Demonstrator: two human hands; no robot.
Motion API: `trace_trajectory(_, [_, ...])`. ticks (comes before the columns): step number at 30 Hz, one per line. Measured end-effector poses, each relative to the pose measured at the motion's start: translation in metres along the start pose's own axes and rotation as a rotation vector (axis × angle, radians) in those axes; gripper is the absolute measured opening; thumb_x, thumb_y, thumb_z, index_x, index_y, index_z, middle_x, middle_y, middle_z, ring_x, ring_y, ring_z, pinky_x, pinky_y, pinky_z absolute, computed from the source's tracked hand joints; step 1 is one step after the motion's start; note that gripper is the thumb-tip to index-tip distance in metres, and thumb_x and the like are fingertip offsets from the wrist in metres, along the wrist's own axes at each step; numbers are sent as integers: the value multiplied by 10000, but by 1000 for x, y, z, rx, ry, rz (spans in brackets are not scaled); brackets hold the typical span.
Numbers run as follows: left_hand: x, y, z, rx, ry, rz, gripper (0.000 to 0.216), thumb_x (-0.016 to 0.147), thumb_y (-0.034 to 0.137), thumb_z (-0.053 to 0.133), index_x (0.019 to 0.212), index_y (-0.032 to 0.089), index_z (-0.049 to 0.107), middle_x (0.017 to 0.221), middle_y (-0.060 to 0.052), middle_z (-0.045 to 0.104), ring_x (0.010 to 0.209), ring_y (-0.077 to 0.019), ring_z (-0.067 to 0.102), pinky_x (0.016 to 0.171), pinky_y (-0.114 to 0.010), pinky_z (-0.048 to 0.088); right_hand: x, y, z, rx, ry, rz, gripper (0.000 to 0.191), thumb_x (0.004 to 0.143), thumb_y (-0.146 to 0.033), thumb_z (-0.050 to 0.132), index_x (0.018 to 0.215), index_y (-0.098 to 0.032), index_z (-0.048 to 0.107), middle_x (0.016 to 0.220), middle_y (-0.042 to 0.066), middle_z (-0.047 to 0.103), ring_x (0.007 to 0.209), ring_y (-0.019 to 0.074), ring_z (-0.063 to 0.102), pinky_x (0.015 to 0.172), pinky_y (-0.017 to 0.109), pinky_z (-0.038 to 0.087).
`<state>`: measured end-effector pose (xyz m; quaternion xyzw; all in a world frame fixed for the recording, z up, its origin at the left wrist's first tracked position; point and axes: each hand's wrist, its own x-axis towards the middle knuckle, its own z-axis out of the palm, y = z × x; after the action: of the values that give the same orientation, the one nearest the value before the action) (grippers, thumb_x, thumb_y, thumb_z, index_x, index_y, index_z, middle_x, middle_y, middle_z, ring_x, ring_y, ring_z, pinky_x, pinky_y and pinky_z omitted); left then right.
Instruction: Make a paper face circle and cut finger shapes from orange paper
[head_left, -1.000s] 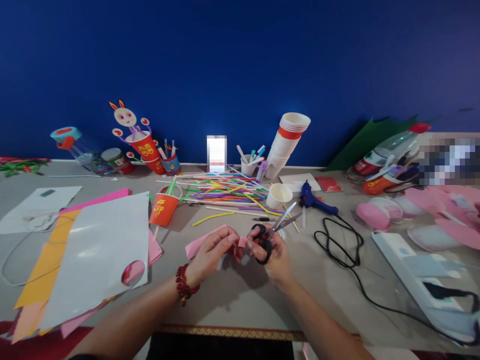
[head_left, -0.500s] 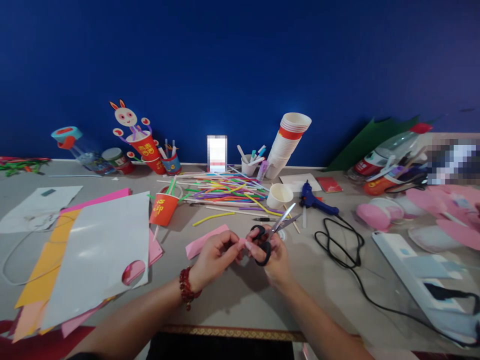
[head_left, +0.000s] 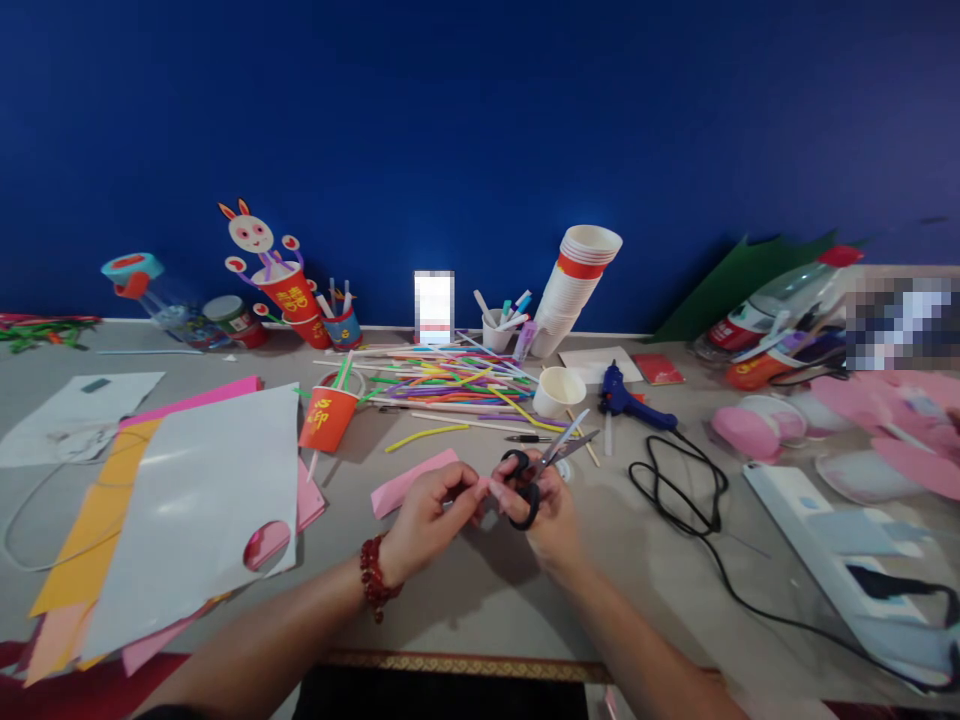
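Note:
My right hand (head_left: pixel 546 510) grips black-handled scissors (head_left: pixel 541 468), fingers through the loops, blades pointing up and to the right and slightly apart. My left hand (head_left: pixel 431 518), a red bead bracelet on its wrist, is closed in a pinch on a small pink paper piece (head_left: pixel 484 486) held against the right hand's fingers. Both hands hover close together just above the grey table (head_left: pixel 465 590). A larger pink paper strip (head_left: pixel 409 482) lies flat on the table just behind the left hand.
Sheets of white, orange and pink paper (head_left: pixel 187 500) lie at the left. Coloured straws (head_left: pixel 450 385), a red cup (head_left: pixel 328 418), a white cup (head_left: pixel 559 390) and stacked cups (head_left: pixel 574 285) stand behind. A blue glue gun (head_left: pixel 630 400) with its black cord (head_left: pixel 690 490) lies to the right.
The hands have shifted very slightly; the small pink piece sits more hidden between the fingers and the scissor blades have closed a little. Nothing else has moved.

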<state>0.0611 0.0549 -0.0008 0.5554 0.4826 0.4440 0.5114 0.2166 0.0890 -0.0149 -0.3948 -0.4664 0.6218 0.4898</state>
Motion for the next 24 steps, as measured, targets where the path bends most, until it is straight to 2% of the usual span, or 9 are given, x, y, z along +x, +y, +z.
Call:
trace_trajectory(5, [3, -1, -5, -64, 48, 27, 277, 927, 383, 540, 768, 159, 573, 677, 3, 570, 619, -107, 539, 606, -220, 433, 2, -5, 0, -71, -87, 62, 349, 660, -371, 831, 804, -193, 567, 710, -31, 580, 575, 99, 506, 526, 217, 425])
trace_trajectory(11, [9, 9, -19, -133, 206, 129, 240, 906, 350, 581, 755, 163, 595, 788, -19, 570, 728, -127, 558, 667, -235, 457, -1, -6, 0, -183, -449, 288, 498, 670, -626, 741, 749, -191, 511, 627, -26, 559, 480, 91, 457, 423, 212, 347])
trace_trajectory(13, [10, 13, -21, -138, 218, 147, 236, 903, 346, 582, 757, 163, 600, 832, -34, 578, 767, -141, 564, 686, -249, 466, -3, -4, 1, -178, -508, 316, 532, 668, -672, 714, 744, -194, 494, 602, -26, 564, 453, 84, 448, 408, 207, 320])
trace_trajectory(17, [9, 15, -23, -125, 205, 150, 234, 913, 337, 566, 758, 164, 591, 834, -37, 588, 763, -143, 565, 694, -258, 471, -4, 1, 2, -189, -532, 337, 559, 656, -705, 699, 727, -192, 485, 556, -26, 566, 427, 81, 457, 398, 200, 297])
trace_trajectory(24, [9, 12, -22, -103, 180, 180, 222, 922, 312, 558, 758, 165, 586, 803, -31, 591, 760, -141, 563, 710, -262, 458, -4, 3, 0, -197, -493, 382, 553, 642, -684, 719, 731, -193, 482, 523, -37, 565, 403, 78, 462, 380, 186, 284])
